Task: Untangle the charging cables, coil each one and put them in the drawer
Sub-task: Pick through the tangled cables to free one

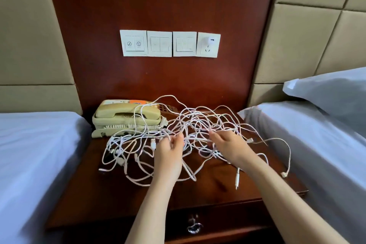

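Head view
- Cables: a tangled heap of white charging cables [187, 125] lies on top of the nightstand [111, 194]. It spreads from in front of the phone to the right edge, and some loops are lifted off the wood.
- Left hand: the left hand [168, 154] reaches into the middle of the heap with its fingers curled round a few strands.
- Right hand: the right hand [227, 146] is just beside the left, its fingertips pinching strands at the raised knot.
- Loose ends: one plug [237, 179] hangs toward the front of the top, and another [284, 174] dangles past the right edge.
- Drawer: the drawer [227, 218] below the top is closed, and its metal handle [194, 226] hangs at the front.
- Phone: a beige phone [126, 117] sits at the back left with a few cable loops draped over it.
- Wall: a row of white switch plates [159, 43] is on the dark wood panel, with a small charger [211, 40] plugged into the rightmost socket.
- Beds: a bed [29, 154] stands on the left and another bed [316, 144] on the right. The right one has a pillow [332, 93].
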A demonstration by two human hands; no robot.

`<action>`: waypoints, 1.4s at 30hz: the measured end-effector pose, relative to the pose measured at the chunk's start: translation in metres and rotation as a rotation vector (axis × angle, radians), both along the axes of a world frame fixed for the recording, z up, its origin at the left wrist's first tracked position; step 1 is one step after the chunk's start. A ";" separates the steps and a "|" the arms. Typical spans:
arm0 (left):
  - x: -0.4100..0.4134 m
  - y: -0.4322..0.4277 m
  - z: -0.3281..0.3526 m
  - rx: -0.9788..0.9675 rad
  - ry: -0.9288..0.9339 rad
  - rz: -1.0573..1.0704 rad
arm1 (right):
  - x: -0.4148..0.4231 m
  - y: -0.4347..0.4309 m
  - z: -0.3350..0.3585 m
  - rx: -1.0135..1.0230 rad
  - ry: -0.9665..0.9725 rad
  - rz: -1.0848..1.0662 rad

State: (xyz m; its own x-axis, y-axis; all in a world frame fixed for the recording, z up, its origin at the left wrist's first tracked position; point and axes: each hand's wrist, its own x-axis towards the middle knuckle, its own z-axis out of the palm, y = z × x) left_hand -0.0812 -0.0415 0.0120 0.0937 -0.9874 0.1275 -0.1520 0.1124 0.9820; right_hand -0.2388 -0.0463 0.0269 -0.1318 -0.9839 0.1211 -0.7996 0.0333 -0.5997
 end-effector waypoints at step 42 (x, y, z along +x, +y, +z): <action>0.035 0.019 -0.017 -0.116 -0.353 -0.413 | 0.044 0.002 -0.022 -0.451 0.235 0.423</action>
